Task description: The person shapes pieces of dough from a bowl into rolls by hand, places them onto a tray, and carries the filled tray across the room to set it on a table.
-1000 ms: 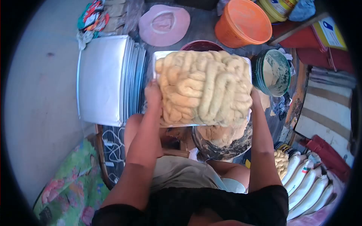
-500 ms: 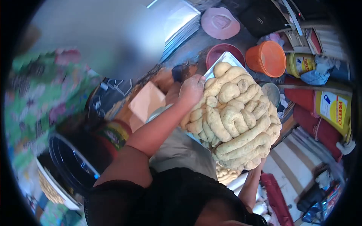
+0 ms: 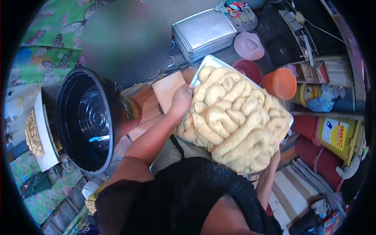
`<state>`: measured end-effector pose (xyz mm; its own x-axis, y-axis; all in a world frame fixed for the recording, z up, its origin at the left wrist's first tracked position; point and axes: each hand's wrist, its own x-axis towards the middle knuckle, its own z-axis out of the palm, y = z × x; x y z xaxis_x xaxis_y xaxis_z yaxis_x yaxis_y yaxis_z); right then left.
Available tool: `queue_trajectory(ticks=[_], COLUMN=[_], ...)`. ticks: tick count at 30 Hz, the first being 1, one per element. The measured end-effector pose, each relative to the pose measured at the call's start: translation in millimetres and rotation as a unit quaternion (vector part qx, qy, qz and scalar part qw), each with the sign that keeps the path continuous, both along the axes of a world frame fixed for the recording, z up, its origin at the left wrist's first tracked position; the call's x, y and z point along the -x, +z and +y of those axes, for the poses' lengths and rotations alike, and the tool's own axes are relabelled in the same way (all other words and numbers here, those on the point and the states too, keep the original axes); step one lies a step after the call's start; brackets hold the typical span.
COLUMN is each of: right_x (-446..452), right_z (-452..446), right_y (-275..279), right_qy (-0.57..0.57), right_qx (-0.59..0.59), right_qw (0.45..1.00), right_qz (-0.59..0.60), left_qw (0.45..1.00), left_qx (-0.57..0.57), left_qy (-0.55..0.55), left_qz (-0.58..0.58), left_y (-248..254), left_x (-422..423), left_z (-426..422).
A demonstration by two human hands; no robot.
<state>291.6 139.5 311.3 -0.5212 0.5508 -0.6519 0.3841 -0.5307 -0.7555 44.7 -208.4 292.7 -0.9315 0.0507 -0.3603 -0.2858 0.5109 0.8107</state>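
A metal tray (image 3: 211,60) is held up in front of my chest, heaped with pale, coiled and twisted pieces of dough or bread (image 3: 235,113). My left hand (image 3: 182,98) grips the tray's left edge, fingers curled over the rim. At the lower right, my right hand (image 3: 275,156) is under the opposite side of the tray; its fingers are hidden behind the load. Beside my left forearm stands a large black tub (image 3: 84,113) with a blue-tipped tool (image 3: 98,138) inside.
A stack of flat metal trays (image 3: 203,33) lies ahead. An orange bucket (image 3: 280,83), a dark red basin (image 3: 247,72) and a pink hat (image 3: 249,46) are at the right, near yellow-labelled buckets (image 3: 335,135). Far left, a white board (image 3: 45,137) stands near more pale pieces (image 3: 34,135). A large blurred patch covers the upper left.
My view has shifted, bringing the black tub and the tray stack fully into sight. The loaded tray has moved slightly left in view, still held by my hands.
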Motion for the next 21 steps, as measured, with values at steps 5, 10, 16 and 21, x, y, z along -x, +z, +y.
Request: queue_trajectory(ticks=[5,10,16,21], right_x=[-10.7,15.3,39.4,66.6], right_z=[40.8,54.7,76.5,84.7], right_y=[-31.9,-22.0,-41.8,-43.0], right_qy=[0.14,0.162,0.275,0.273], right_qx=[-0.116,-0.036,-0.102,-0.087], right_qw=[0.983,0.985,0.952,0.955], right_qz=[0.017,0.04,0.084,0.075], left_qw=[0.997,0.989,0.976,0.951], left_qx=[0.037,0.032,-0.01,-0.087], left_qy=[0.07,0.146,0.212,0.292], left_qz=[0.007,-0.012,0.039,0.058], left_y=[24.1,46.6,37.4,41.2], left_x=[-45.9,-72.6,-90.0,-118.5], left_z=[-6.6,-3.3,-1.9,-11.1])
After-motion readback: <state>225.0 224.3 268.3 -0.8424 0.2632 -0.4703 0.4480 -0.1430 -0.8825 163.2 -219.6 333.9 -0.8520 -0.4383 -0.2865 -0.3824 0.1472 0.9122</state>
